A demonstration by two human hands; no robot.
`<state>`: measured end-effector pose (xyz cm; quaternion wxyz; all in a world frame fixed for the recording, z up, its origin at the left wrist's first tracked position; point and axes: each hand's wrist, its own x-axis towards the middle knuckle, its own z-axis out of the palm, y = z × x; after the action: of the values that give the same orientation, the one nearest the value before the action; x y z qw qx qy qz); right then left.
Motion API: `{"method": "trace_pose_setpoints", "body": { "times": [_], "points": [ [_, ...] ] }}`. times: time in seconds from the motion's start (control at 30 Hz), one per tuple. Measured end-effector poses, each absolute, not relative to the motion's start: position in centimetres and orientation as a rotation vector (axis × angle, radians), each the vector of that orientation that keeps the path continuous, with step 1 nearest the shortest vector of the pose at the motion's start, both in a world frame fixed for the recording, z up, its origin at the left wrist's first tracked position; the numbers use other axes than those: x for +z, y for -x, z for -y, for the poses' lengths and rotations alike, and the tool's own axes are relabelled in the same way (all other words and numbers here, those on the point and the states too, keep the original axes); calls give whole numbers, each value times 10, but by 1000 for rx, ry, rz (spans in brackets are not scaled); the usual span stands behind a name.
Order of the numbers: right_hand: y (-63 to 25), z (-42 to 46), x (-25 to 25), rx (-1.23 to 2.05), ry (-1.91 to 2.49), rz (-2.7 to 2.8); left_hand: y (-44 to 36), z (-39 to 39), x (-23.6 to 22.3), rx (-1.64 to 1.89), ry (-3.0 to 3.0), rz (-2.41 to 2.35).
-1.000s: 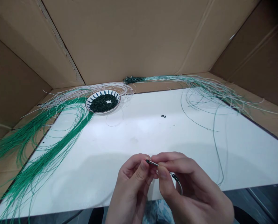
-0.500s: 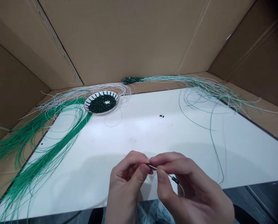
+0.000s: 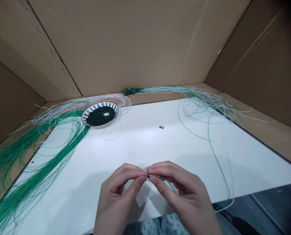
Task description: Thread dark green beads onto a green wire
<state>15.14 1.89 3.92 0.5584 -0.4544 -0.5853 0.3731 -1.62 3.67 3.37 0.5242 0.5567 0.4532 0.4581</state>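
Note:
Above the front part of the white table, my left hand point(image 3: 122, 192) and my right hand point(image 3: 178, 187) meet fingertip to fingertip. A tiny dark bead point(image 3: 148, 176) shows in the small gap between them, on a thin pale cord. Thumb and forefinger of my left hand are closed on what looks like the cord's tip beside the bead. My right hand pinches the cord point(image 3: 169, 184) just behind the bead; another dark piece point(image 3: 162, 178) on it is partly covered by my fingers. From there the cord loops down behind my right hand.
A striped plate point(image 3: 114, 121) of dark green beads stands at the back left. Green strands point(image 3: 54, 160) and white strands point(image 3: 106, 97) lie around it. Several loose beads point(image 3: 161, 127) sit mid-table. Along the back cardboard wall runs a strand bundle point(image 3: 184, 89) with dark beaded ends.
Both hands have shifted left in the picture and drawn closer together. The dark bead, earlier at my left fingertips, now shows between both hands on the cord. The view has turned slightly right.

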Motion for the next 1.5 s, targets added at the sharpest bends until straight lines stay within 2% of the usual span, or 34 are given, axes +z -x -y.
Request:
{"method": "trace_pose_setpoints", "body": {
  "times": [0.17, 0.3, 0.47, 0.6, 0.7, 0.87, 1.07, 1.5],
  "points": [
    [-159, -21, 29, 934, 1152, 1400, 6, -39, 34, 1035, -1455, -1196],
    [-168, -26, 20, 1067, 1197, 1210, -12, -41, 43, 1059, -1579, -1311],
    [-185, -34, 13, 1128, 1172, 942, -32, -56, 58, 984, -1897, -1183],
    [-211, -39, 5, 986, 1262, 780, -53, -94, 54, 692, -2240, -1313],
    [-226, -41, -1, 945, 1289, 696, -72, -140, 38, 641, -2371, -1368],
    [-229, -41, -4, 1016, 1258, 709, -88, -202, 12, 530, -2561, -1192],
    [-226, -39, 3, 1055, 1264, 717, -88, -222, 8, 424, -2639, -1067],
    [-227, -39, -1, 1046, 1269, 726, -85, -217, 17, 298, -2560, -1207]
  ]
}}
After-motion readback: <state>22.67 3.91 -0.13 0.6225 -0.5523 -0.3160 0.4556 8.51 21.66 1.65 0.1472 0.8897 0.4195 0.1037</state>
